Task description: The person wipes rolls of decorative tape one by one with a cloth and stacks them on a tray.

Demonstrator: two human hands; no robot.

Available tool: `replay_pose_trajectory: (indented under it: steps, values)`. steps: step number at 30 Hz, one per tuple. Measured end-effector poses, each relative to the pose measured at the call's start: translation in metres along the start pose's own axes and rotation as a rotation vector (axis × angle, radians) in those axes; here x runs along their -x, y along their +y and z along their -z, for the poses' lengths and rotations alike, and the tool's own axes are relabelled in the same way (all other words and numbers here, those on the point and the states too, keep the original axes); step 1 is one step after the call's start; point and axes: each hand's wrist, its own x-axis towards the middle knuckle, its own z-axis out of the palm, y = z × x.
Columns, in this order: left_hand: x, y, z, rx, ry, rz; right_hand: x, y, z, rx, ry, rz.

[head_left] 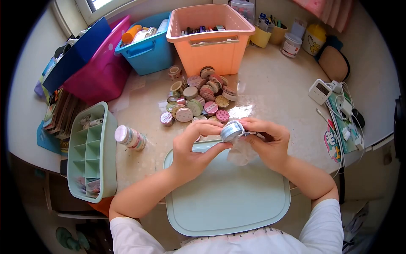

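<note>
A roll of patterned tape, blue-grey and white (231, 132), is pinched between the thumb and fingers of my left hand (192, 144). My right hand (270, 144) is closed on a crumpled white tissue (242, 155), which touches the roll's right side. Both hands are above the far edge of a pale green lid (228, 199) that lies in front of my body. Just beyond my hands is a heap of small tape rolls (195, 106) in pink, green, cream and brown, some leaning on others. My fingers cover part of the held roll.
Left stands a pale green divided box (111, 152), beside a stack of tape rolls (131, 138). Orange (211, 53), blue (152, 57) and magenta (99, 78) bins line the back. A white timer (319, 92) and cables lie at right, near a lidded jar (291, 45).
</note>
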Motion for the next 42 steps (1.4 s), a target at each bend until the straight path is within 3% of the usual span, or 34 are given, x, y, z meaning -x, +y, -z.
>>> replay_pose_trajectory:
  steps: [3, 5, 8, 12, 14, 18, 20, 25, 27, 29, 31, 33, 37, 38, 40, 42]
  values:
    - [0.000, -0.003, 0.012, -0.120, -0.073, -0.134, -0.004, 0.001, 0.004, 0.043, -0.040, 0.033]
    - [-0.004, 0.002, 0.017, -0.375, -0.158, -0.243, -0.010, -0.002, 0.011, 0.313, -0.202, 0.171]
    - [-0.008, 0.008, 0.017, -0.496, -0.170, -0.322, -0.012, -0.005, 0.011, 0.390, -0.230, 0.226]
    - [-0.007, 0.015, 0.006, -0.184, -0.071, -0.092, -0.002, -0.001, 0.000, 0.014, -0.092, -0.008]
    - [0.001, 0.003, 0.005, -0.154, -0.073, -0.083, 0.000, -0.003, -0.003, -0.161, -0.002, -0.146]
    - [-0.005, 0.002, 0.011, -0.210, -0.065, -0.188, -0.003, 0.000, 0.000, -0.062, -0.017, -0.046]
    - [-0.008, 0.005, 0.013, -0.297, -0.095, -0.277, -0.009, -0.004, 0.004, 0.331, -0.172, 0.269]
    - [-0.010, 0.015, 0.008, -0.306, -0.102, -0.238, -0.001, 0.000, -0.001, 0.227, -0.129, 0.181]
    - [-0.005, 0.018, 0.001, -0.039, 0.031, -0.007, 0.002, 0.002, -0.004, -0.052, -0.029, 0.057]
    - [0.000, 0.004, 0.005, -0.041, 0.020, 0.008, -0.001, -0.001, -0.002, 0.001, -0.057, 0.099]
    - [-0.002, -0.002, 0.009, -0.111, -0.037, -0.151, -0.005, -0.005, 0.001, 0.053, -0.083, 0.141]
    - [-0.006, -0.001, 0.017, -0.209, -0.074, -0.207, -0.009, -0.011, 0.002, 0.297, -0.158, 0.258]
    - [-0.016, 0.013, 0.023, -0.431, -0.178, -0.314, -0.011, -0.012, 0.002, 0.386, -0.223, 0.335]
    - [-0.016, 0.016, 0.021, -0.432, -0.180, -0.314, -0.009, -0.012, 0.001, 0.342, -0.186, 0.266]
    - [-0.016, 0.021, 0.014, -0.164, -0.077, -0.095, -0.004, -0.009, -0.003, 0.295, -0.147, 0.193]
    - [-0.009, 0.008, 0.011, -0.105, -0.056, -0.099, 0.002, -0.003, -0.009, -0.007, 0.003, 0.027]
